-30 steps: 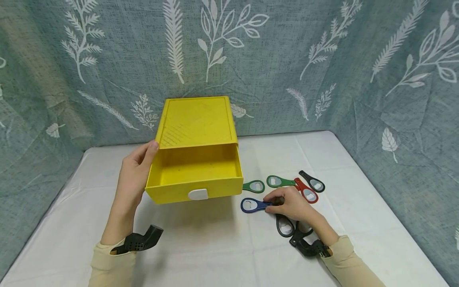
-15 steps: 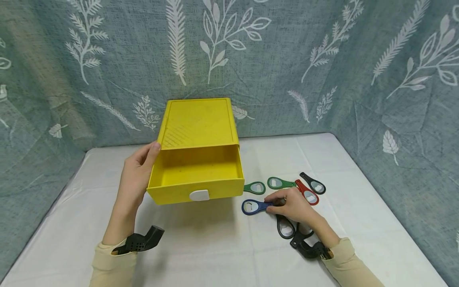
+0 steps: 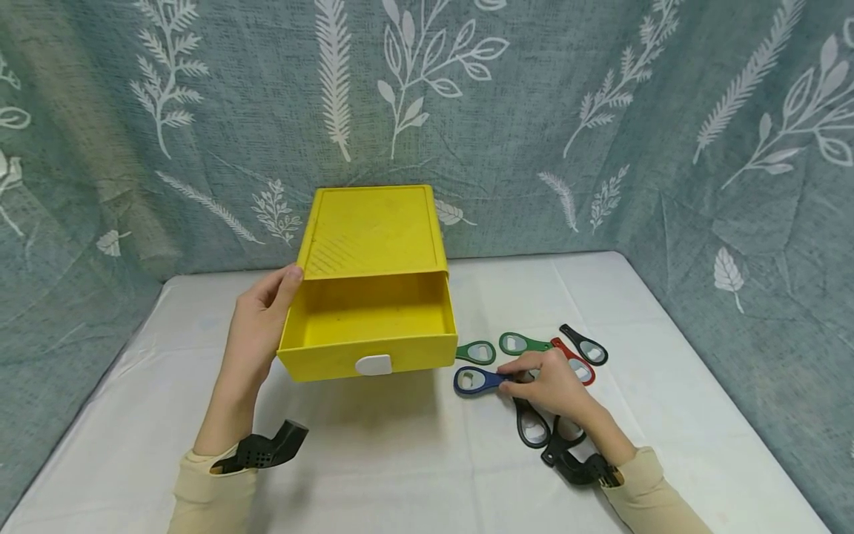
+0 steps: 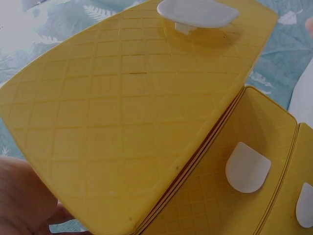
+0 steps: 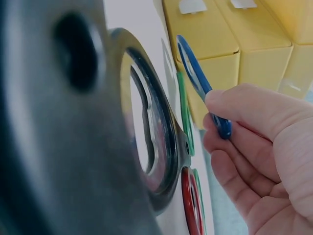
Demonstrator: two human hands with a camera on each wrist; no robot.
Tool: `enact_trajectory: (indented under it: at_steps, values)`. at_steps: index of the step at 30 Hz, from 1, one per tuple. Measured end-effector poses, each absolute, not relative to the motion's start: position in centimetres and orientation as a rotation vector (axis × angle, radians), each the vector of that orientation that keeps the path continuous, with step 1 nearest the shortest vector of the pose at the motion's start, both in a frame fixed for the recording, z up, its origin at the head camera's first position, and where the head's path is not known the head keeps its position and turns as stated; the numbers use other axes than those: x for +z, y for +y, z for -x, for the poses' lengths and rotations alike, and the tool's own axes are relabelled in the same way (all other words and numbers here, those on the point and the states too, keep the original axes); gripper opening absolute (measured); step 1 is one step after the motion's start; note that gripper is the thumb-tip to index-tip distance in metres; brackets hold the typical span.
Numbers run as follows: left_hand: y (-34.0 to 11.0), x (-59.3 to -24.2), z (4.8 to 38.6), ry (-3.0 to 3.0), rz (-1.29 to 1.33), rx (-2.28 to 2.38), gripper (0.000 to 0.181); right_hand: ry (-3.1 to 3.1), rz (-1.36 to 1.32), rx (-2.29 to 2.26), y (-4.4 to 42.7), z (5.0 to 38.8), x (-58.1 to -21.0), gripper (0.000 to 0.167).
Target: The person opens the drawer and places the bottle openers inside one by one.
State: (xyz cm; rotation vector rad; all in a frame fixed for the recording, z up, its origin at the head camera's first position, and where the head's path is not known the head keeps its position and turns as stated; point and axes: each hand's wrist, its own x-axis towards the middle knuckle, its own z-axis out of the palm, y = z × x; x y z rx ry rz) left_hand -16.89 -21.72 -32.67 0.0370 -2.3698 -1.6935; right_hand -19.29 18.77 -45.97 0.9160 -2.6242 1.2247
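Note:
A yellow drawer unit (image 3: 373, 230) stands at the back, its top drawer (image 3: 380, 356) pulled out and bare inside. My left hand (image 3: 256, 326) holds the unit's left side near the upper front corner; in the left wrist view the drawer front (image 4: 122, 98) hides part of that hand (image 4: 24, 200). My right hand (image 3: 550, 382) pinches the handle of a blue bottle opener (image 3: 471, 380) between thumb and fingers. The right wrist view shows the blue opener (image 5: 195, 68) raised off the cloth in the right hand (image 5: 274, 147).
Right of the unit lie green openers (image 3: 477, 352), a red one (image 3: 582, 369) and a black one (image 3: 591, 350). Black openers (image 3: 533, 426) lie beneath and before my right hand. Two lower drawers with white tabs (image 4: 248, 167) show below. A patterned curtain (image 3: 467, 133) hangs behind.
The blue opener has tilted and risen slightly in my right hand. My left hand keeps its hold on the unit. The whole view has shifted slightly.

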Motion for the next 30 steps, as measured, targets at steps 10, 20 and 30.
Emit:
enact_trajectory:
  at_steps: [10,20,30]
  values:
    - [-21.9,-32.7,16.5,-2.360,-0.015,-1.682,0.065,-2.590,-0.853,1.286,19.0,19.4,-45.5,0.020]
    - [-21.6,-32.4,16.6,-2.329,-0.006,-1.682,0.064,-2.551,-0.687,1.490,19.7,19.4,-42.7,0.022]
    - [-21.4,-32.9,16.7,-2.363,-0.003,-1.663,0.067,-2.488,-0.697,1.360,21.1,19.8,-37.6,0.023]
